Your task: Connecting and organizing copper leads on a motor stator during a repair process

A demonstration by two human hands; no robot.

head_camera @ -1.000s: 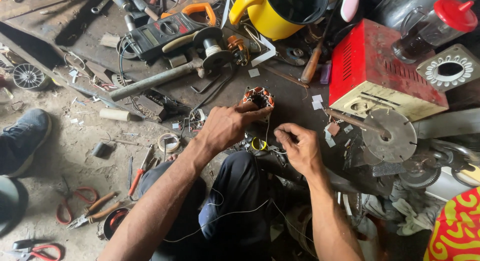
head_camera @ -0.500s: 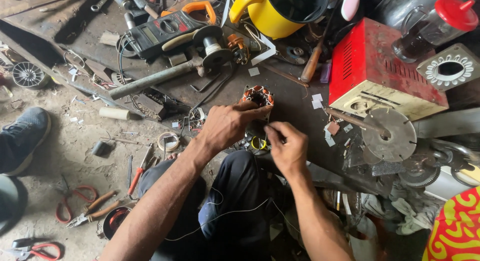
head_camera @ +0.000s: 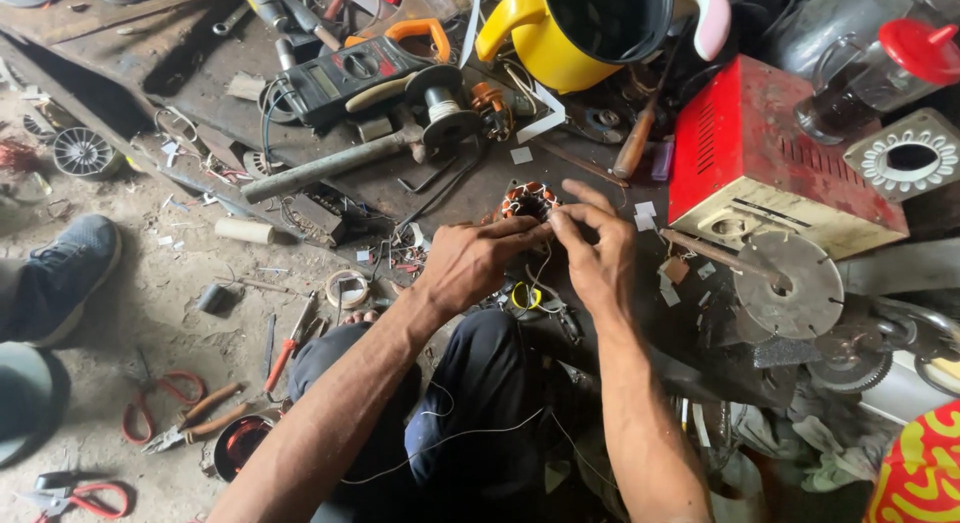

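Observation:
A small round motor stator with copper windings (head_camera: pixel 528 200) sits on the dark cluttered bench in front of me. My left hand (head_camera: pixel 470 263) grips its near side, thumb and fingers closed around it. My right hand (head_camera: pixel 595 253) has come up against the stator from the right, its fingertips pinched at the winding beside my left fingers. Thin wire trails from the stator down over my lap. A small yellow ring (head_camera: pixel 524 297) lies just below my hands.
A red metal box (head_camera: pixel 770 153) stands to the right, a yellow jug (head_camera: pixel 545 43) behind, a clamp meter (head_camera: pixel 345 73) and a hammer (head_camera: pixel 330 168) at back left. Pliers and cutters (head_camera: pixel 180 423) lie on the dusty floor. A shoe (head_camera: pixel 60 278) sits at left.
My right hand has moved up and left from below the stator until its fingers meet my left hand at the winding. The left hand has kept its hold.

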